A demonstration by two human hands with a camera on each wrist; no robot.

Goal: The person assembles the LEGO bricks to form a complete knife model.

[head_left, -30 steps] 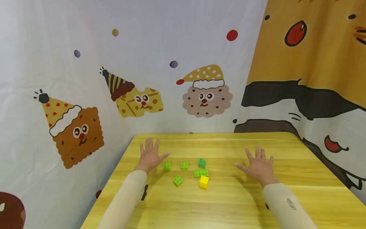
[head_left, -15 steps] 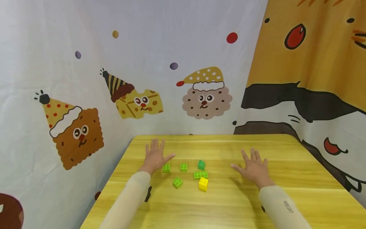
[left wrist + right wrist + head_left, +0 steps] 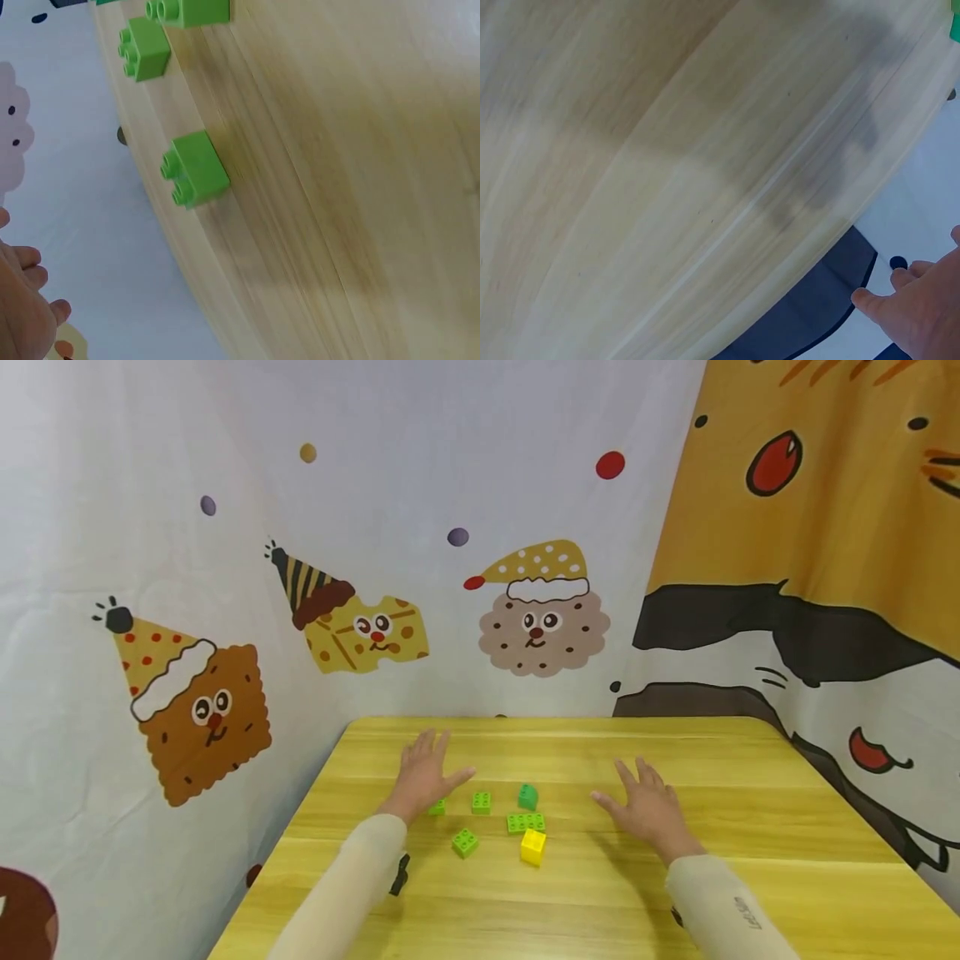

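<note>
My left hand (image 3: 423, 777) hovers over the left side of the table with fingers spread, holding nothing. It partly covers a light green toy brick (image 3: 438, 808), which shows whole as a green brick (image 3: 196, 169) in the left wrist view. Right of that hand sit a square green brick (image 3: 482, 802), another turned at an angle (image 3: 465, 843), a long green brick (image 3: 526, 823), a darker green curved-top brick (image 3: 528, 797) and a yellow block (image 3: 533, 847). My right hand (image 3: 643, 806), also spread and holding nothing, floats to the right of the bricks, casting a shadow on the wood.
The bricks stand on a wooden table (image 3: 570, 910) with a rounded far edge. Behind it hangs a white cloth (image 3: 420, 435) printed with cartoon snacks. A patterned orange curtain (image 3: 847, 510) hangs at the right.
Both hands have moved inward toward the bricks, the left one rightward and the right one leftward. The left hand now overlaps the leftmost brick in the head view. The bricks stay put.
</note>
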